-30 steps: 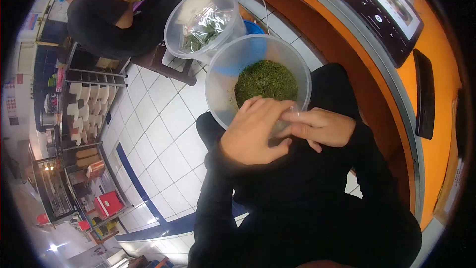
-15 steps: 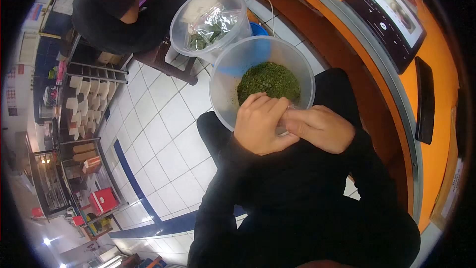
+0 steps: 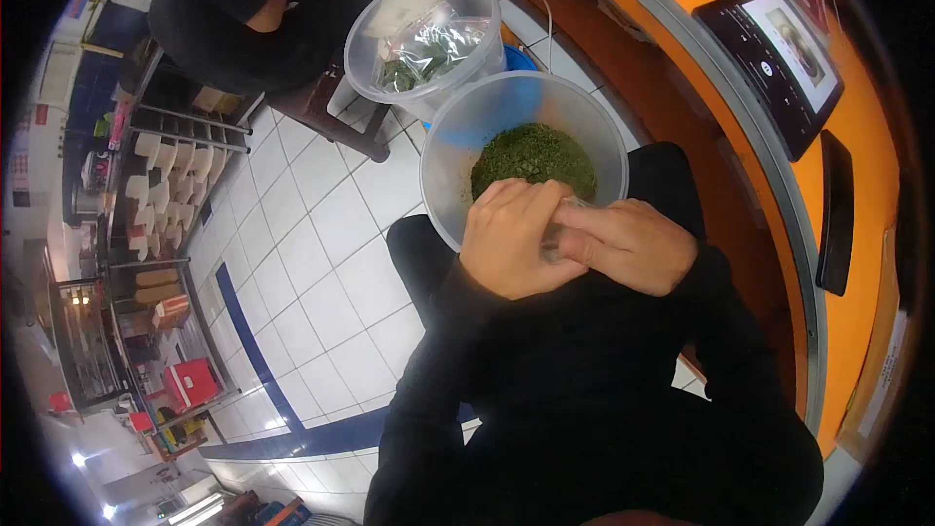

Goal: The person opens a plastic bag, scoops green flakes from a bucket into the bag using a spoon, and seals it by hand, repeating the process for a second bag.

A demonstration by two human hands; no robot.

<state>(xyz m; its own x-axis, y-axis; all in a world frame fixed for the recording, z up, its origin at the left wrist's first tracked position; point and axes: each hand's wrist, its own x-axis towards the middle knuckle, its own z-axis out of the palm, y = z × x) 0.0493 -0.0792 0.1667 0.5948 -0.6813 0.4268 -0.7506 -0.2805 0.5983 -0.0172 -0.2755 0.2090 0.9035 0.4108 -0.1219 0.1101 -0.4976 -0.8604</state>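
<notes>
A translucent plastic bucket (image 3: pixel 453 151) stands at my knees with chopped green herbs (image 3: pixel 536 156) in its bottom. My left hand (image 3: pixel 511 239) is closed at the bucket's near rim, fingers curled over toward the herbs. Against it presses my right hand (image 3: pixel 633 245), also closed, with its thumb pointing left. A small clear piece of plastic (image 3: pixel 551 245) shows between the two hands. Most of it is hidden by the fingers, so its kind cannot be made out.
A second translucent bucket (image 3: pixel 365 44) behind holds a clear bag of green leaves (image 3: pixel 429 54). A blue tub (image 3: pixel 521 60) stands beside it. Right, an orange counter (image 3: pixel 867 205) carries a tablet (image 3: pixel 779 68). A co-worker (image 3: pixel 209 24) sits at the upper left, near metal shelving (image 3: pixel 190 127).
The view has shifted slightly, so the buckets and tablet sit a little further right. Both hands stay together at the rim. The co-worker's arm has moved.
</notes>
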